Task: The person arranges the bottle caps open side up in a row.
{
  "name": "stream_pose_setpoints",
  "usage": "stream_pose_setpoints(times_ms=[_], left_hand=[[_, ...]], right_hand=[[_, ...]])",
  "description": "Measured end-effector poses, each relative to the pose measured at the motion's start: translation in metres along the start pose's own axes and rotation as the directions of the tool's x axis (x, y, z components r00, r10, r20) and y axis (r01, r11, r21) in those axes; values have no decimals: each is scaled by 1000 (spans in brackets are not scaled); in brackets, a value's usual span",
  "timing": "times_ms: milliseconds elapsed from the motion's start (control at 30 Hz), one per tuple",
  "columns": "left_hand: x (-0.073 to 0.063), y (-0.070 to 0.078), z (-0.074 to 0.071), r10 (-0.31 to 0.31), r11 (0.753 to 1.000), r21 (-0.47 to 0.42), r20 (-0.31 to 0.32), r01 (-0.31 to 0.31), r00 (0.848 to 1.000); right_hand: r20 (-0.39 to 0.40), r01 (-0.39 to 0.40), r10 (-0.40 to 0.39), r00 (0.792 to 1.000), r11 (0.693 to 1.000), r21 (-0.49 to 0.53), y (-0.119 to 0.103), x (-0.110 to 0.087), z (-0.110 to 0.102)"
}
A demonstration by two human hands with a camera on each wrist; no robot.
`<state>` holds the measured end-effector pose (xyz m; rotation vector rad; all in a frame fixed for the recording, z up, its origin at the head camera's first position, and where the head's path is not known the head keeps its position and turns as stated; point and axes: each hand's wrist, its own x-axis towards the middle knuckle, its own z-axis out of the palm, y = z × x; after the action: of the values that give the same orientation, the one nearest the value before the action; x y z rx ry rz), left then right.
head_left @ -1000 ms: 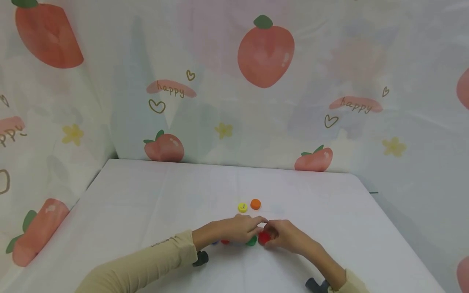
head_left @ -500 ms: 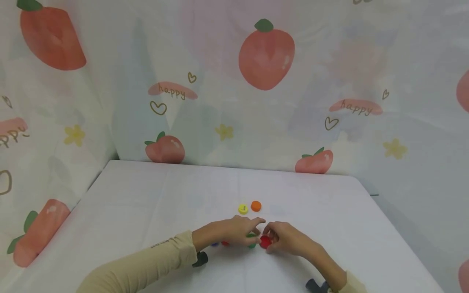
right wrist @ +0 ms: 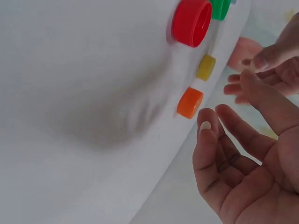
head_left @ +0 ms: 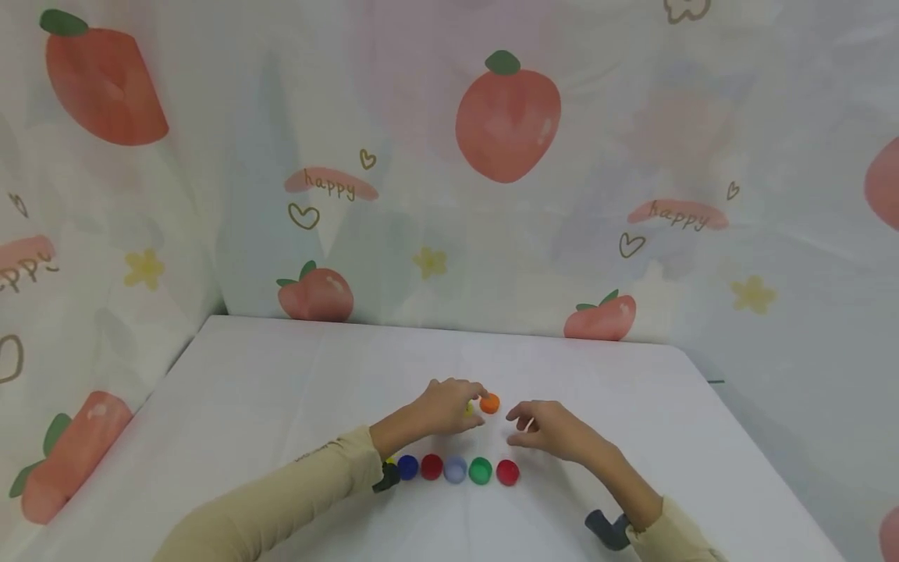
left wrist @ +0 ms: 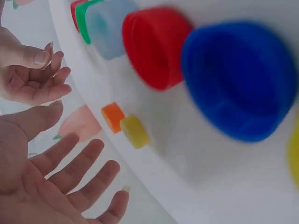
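My left hand [head_left: 444, 407] hovers over the yellow bottle cap [left wrist: 134, 132] at the back, partly hiding it in the head view. Its fingers are spread, and nothing lies between them in the left wrist view. Beside that cap sits an orange bottle cap [head_left: 489, 403], close to my left fingertips. To the right of the orange cap is my right hand [head_left: 551, 429], fingers loosely bent and holding nothing. The red cap [head_left: 507, 472] at the row's right end lies nearer to me, apart from both hands.
Along the row, leftward from that red cap, are green [head_left: 481, 471], pale blue [head_left: 455, 469], red [head_left: 431, 467] and dark blue [head_left: 407, 467] caps. Another yellow cap [head_left: 389, 460] is partly hidden by the left wrist camera [head_left: 385, 478]. A printed curtain [head_left: 506, 234] borders the white table [head_left: 281, 375].
Both hands have left the row and moved toward the back, the left one up to the yellow and orange caps. The right hand has let go of the red cap, uncovering the row.
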<state>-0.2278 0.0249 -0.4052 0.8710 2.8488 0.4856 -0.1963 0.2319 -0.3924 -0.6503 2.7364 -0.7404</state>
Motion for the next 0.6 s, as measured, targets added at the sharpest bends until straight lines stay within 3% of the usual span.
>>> stream_pose_setpoints(times_ms=[233,367,600], left_hand=[[20,-2,-10,-40,999,-7,43,40,998],[32,-3,-13,-92,996,-14,56,93,994],[44,-7,-10,-177,984,-21,83,180,981]], right_hand=[[-19,-64,63,998,997,-36,2,28,-10],[2,-109,110,994,993,-51,6,45,-13],[57,-86,89,994,995,-51,14,66,-6]])
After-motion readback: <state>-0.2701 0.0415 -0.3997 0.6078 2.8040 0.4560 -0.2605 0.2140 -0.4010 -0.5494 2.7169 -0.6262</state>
